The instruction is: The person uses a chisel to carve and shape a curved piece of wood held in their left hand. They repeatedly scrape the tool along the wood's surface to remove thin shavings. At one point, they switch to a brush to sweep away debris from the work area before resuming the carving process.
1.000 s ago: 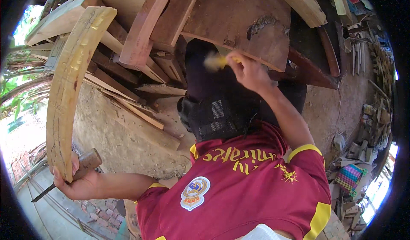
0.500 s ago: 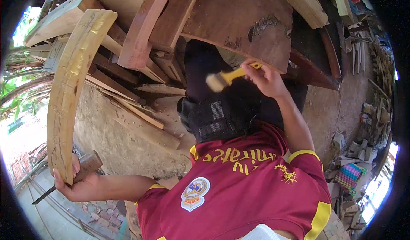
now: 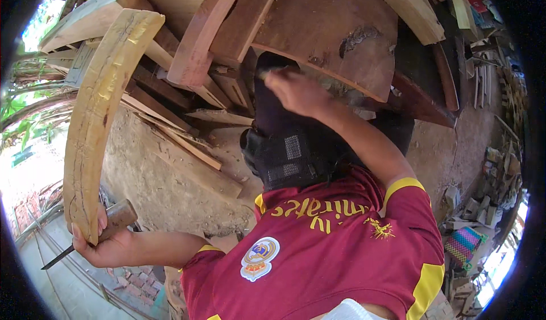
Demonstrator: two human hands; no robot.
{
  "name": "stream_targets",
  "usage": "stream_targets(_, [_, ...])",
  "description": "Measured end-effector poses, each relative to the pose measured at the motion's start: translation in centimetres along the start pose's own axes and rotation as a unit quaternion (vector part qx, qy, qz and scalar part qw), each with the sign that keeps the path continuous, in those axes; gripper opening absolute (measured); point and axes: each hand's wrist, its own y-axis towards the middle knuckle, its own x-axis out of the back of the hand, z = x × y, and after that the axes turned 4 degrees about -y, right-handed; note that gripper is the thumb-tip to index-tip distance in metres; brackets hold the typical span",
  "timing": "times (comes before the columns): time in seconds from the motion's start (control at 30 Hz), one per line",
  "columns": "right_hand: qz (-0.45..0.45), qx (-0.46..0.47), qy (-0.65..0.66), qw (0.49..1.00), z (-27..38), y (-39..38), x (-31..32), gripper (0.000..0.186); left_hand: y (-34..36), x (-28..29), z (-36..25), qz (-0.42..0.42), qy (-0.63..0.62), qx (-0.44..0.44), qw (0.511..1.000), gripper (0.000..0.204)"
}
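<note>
My left hand is closed around the lower end of a long curved piece of wood, which stands tilted at the left with dark lines and shiny patches on its face. The same hand grips a chisel, its round wooden handle pointing right and its thin dark blade sticking out at the lower left. Over my dark-clothed leg, my right hand is curled and slightly blurred. A speck of yellow shows at its fingertips; the rest of the paintbrush it held earlier is hidden.
A broad reddish-brown board with a dark rough hole lies ahead. Curved timbers and beams are stacked at the upper left. Thin wood strips rest on the dirt floor. At the right are wood offcuts and a colourful woven bag.
My right hand has swung left and forward, from the board's near edge to above my leg; the yellow-handled brush has gone from plain view. My left hand keeps its hold on the wood and chisel.
</note>
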Motion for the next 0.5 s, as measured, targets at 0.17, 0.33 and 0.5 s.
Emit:
stream_targets(0.17, [0.086, -0.022, 0.009, 0.996, 0.7, 0.3, -0.6, 0.014, -0.7, -1.0, 0.0, -0.035, 0.031, -0.017, 0.999, 0.025])
stream_targets(0.33, [0.105, 0.028, 0.199, 0.974, 2.2, -1.6, 2.8, 0.014, -0.7, -2.0, 0.6, -0.044, 0.03, -0.006, 0.999, 0.03])
stream_targets(0.5, [0.016, 0.029, 0.319, 0.947, 6.4, -5.0, 13.3, 0.015, -2.1, -5.7, 2.0, -0.082, 0.069, 0.007, 0.994, 0.03])
